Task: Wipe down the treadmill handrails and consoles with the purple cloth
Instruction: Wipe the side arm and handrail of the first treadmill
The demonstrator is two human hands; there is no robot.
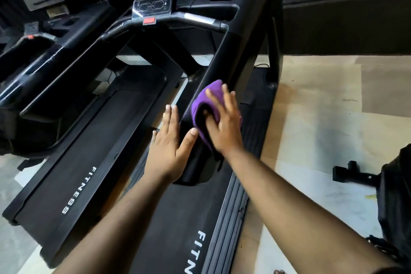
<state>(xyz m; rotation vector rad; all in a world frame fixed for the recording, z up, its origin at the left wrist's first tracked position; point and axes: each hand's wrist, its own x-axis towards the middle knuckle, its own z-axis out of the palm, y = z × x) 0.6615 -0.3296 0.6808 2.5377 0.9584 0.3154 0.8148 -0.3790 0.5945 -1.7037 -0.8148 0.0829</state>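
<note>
The right hand (224, 127) presses the purple cloth (205, 104) onto the handrail (224, 60), fingers spread with the thumb tucked in a fold. The left hand (170, 142) rests flat and open beside it. The rail's length runs ahead towards the console (153, 5).

The right hand (224, 122) lies on top of a bunched purple cloth (205, 104), fingers spread over it and thumb tucked into a fold, pressing it onto the black treadmill handrail (231, 55). Just left of it, the left hand (170, 140) rests flat against the inner side of the same rail, fingers straight and together, thumb reaching across the rail top toward the cloth. Beyond both hands the rail runs up to the console (153, 5), which carries a red stop button (149, 21). Below the forearms stretches the black belt (178, 218) printed with white FITNESS lettering (201, 249). Left of the left hand stands a second treadmill (73, 162)
</note>
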